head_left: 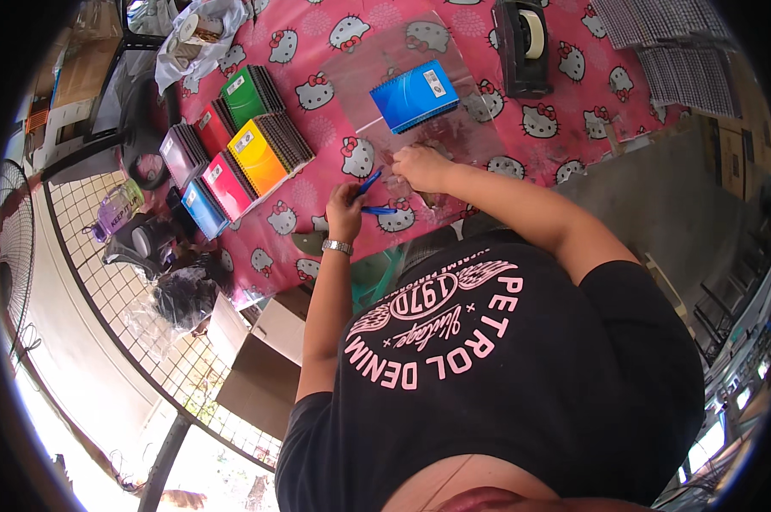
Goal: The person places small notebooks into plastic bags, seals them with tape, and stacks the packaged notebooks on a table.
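Note:
My left hand (344,210), with a metal watch at its wrist, is closed around a blue two-armed tool (371,182) that looks like scissors, its arms spread to the right. My right hand (420,168) is closed, fingers pinched at the near edge of a clear plastic sheet (360,98); the fingertips are partly hidden. Just beyond it, a small stack of blue spiral notebooks (414,94) lies on the plastic.
Stacks of purple, red, green, pink, yellow (262,155) and blue spiral notebooks stand at left. A black tape dispenser (522,51) is at the far right of the pink patterned table (462,235), near grey spiral-bound stacks (689,77). A purple bottle (116,209) and black bags sit beyond the left edge.

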Available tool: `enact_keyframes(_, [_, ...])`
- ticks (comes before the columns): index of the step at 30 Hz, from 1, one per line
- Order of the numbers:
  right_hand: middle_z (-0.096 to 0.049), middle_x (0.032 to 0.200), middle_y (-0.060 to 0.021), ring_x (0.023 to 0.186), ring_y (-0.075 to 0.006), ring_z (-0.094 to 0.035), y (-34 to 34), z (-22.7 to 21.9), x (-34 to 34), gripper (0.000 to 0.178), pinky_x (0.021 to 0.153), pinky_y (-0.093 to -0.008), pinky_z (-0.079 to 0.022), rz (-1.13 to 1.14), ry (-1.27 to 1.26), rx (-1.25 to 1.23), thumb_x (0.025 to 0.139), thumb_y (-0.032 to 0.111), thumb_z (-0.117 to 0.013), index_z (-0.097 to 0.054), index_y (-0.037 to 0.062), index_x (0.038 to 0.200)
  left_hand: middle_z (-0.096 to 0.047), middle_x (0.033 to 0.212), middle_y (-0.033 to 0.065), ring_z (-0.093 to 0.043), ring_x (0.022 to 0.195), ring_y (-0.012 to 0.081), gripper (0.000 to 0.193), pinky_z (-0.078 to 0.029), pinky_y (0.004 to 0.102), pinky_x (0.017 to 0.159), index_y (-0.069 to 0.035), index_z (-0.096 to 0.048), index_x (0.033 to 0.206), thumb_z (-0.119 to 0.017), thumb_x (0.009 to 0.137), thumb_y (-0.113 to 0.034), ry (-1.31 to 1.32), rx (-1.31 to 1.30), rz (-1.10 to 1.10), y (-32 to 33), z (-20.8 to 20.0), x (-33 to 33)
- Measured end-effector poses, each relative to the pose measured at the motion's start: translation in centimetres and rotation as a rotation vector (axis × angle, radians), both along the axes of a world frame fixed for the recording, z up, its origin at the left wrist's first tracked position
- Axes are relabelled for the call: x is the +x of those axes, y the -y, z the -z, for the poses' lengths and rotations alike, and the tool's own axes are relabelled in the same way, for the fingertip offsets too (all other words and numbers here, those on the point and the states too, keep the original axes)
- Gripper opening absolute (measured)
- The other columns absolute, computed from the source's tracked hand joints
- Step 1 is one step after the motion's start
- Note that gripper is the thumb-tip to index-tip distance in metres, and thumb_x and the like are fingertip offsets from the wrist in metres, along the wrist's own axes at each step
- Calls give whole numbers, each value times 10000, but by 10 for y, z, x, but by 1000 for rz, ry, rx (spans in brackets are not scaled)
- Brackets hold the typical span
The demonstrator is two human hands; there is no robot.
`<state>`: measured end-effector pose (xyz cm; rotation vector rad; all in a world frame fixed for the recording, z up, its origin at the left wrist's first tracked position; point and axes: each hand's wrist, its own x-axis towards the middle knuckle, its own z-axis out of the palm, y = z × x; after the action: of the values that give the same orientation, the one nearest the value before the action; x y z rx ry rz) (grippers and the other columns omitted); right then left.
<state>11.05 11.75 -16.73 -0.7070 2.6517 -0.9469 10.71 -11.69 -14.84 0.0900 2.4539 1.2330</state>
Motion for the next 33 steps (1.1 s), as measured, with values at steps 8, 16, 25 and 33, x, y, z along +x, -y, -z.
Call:
enact_keyframes(8, [-633,889,-133,863,-344,-620,0,-47,-26,138,744,-471,-484,143,177,-19,775,172,-568,-617,67,851,-606,891,91,-594,839,264,279,-469,383,791,-46,-638,948,-728,687,-90,-22,-314,242,-4,5,-9])
enact_keyframes(16, [-585,883,-41,843,-212,-568,-39,-95,-3,309,789,-381,-394,244,-528,181,759,358,-642,-566,106,920,-651,920,80,-586,970,264,242,-411,397,901,-69,-658,971,-673,731,-99,-555,-135,383,-72,-38,-58])
enact_keyframes(25, [-645,776,-70,723,-209,-631,-168,-71,-81,246,681,-352,-483,479,285,-211,738,172,-707,-605,42,921,-670,946,102,-571,740,147,207,-456,337,675,7,-640,1000,-646,827,-106,334,255,-54,-53,-3,-104])
enact_keyframes(33, [-649,859,-76,746,-196,-630,-175,-58,-106,269,666,-335,-490,471,446,-221,752,197,-723,-605,41,937,-241,1501,86,-161,1408,268,669,-111,511,1125,-104,-297,1427,-552,845,-313,-616,-520,640,-162,-29,-20])
